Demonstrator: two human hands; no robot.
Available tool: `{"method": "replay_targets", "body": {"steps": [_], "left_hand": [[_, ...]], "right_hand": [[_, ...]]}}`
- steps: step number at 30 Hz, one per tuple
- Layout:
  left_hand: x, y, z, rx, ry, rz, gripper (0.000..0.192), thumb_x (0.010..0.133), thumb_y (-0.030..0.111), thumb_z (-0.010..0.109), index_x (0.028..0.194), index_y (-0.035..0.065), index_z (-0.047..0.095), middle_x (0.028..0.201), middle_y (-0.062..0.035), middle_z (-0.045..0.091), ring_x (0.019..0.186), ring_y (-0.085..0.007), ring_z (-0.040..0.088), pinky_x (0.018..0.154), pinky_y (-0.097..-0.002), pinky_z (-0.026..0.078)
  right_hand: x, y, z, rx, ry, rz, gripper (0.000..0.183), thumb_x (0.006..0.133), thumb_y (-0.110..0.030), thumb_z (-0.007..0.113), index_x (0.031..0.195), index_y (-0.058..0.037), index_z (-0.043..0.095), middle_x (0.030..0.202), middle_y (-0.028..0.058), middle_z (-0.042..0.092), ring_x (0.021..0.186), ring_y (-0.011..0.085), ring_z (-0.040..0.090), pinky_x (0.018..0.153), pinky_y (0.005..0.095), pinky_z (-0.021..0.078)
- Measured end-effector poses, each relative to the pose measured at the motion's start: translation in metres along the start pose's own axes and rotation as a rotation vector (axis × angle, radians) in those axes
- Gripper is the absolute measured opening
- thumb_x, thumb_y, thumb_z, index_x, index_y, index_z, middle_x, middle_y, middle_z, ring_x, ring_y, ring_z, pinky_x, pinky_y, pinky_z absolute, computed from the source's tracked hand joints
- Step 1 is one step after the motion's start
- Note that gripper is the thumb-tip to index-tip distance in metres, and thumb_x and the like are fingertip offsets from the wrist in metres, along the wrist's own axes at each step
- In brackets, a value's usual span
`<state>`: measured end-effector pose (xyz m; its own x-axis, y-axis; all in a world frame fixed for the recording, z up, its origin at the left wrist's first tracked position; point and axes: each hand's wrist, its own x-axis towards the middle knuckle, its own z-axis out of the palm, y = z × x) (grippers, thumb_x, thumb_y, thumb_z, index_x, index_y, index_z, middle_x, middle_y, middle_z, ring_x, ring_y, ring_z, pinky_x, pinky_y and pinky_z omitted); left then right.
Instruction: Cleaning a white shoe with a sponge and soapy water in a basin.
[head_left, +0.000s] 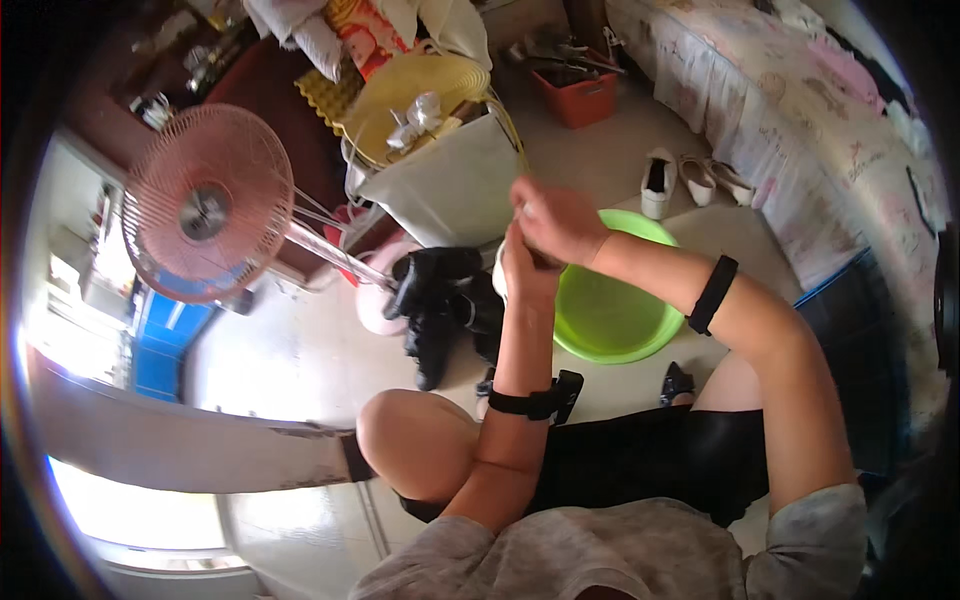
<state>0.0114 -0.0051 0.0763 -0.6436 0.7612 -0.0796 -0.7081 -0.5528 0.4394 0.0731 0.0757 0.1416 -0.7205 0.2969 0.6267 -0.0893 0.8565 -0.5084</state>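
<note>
Both my hands are raised together over the left rim of a light green plastic basin (626, 319). My left hand (529, 259) holds a white object (499, 271), which is mostly hidden behind the palm and fingers; its kind does not show clearly. Just above it, my right hand (561, 221) is bent at the wrist with curled fingers, touching or nearly touching the left fingertips. A small whitish spot shows at the right fingers, but whether they grip something is unclear. Black bands circle both forearms.
A pink standing fan (206, 202) is at left, near black shoes or boots (435, 300). Ahead stands a pale grey storage box (457, 180) with a yellow round lid or mat. White shoes (697, 180) sit beside the bed (810, 120); a red bin (581, 97) is farther back.
</note>
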Motion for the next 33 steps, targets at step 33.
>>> {"method": "replay_targets", "body": {"steps": [33], "left_hand": [[0.082, 0.024, 0.049, 0.520, 0.161, -0.269, 0.035, 0.090, 0.020, 0.044, 0.119, 0.0009, 0.048, 0.116, -0.0128, 0.055, 0.107, -0.0282, 0.055, 0.095, -0.0415, 0.042]], "right_hand": [[0.072, 0.077, -0.015, -0.200, 0.086, 0.267, 0.020, 0.086, -0.023, 0.041, 0.092, -0.0065, 0.050, 0.082, 0.0191, 0.062, 0.075, 0.0381, 0.061, 0.064, 0.0484, 0.0456]]}}
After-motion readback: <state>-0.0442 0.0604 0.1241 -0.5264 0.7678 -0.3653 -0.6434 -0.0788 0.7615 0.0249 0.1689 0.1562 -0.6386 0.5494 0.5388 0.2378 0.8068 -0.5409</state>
